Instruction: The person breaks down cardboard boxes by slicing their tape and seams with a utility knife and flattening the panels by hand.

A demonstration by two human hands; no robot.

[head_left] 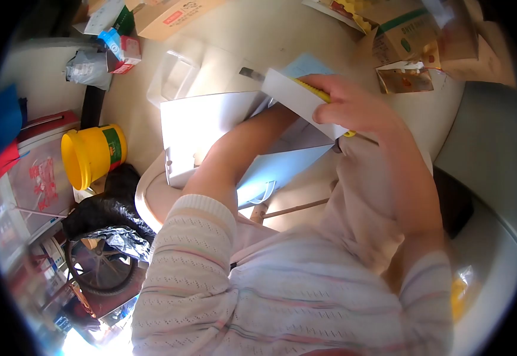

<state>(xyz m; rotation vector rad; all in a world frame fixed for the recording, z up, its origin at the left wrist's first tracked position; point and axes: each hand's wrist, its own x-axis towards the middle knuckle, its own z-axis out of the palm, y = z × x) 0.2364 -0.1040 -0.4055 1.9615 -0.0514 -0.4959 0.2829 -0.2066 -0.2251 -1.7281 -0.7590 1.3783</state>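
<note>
A white paper bag [208, 124] with a white cord handle lies across my lap, its pale blue side [297, 169] towards me. My left arm reaches into the bag, so my left hand is hidden inside. My right hand [347, 104] is closed on a white panel [300, 101], thumb on its near face and fingers behind. Whether the panel is part of the bag, I cannot tell. A ridged yellow strip [315, 90] shows along the panel's far edge, under my fingers. Past the panel's left end sticks out a flat dark-grey tip [251, 73].
A clear plastic tray [174, 76] and a light blue sheet [312, 64] lie on the pale surface beyond the bag. Cardboard boxes [409, 38] stand far right. At the left are a yellow bucket [92, 155], black plastic bags [107, 204] and a spoked wheel [99, 267].
</note>
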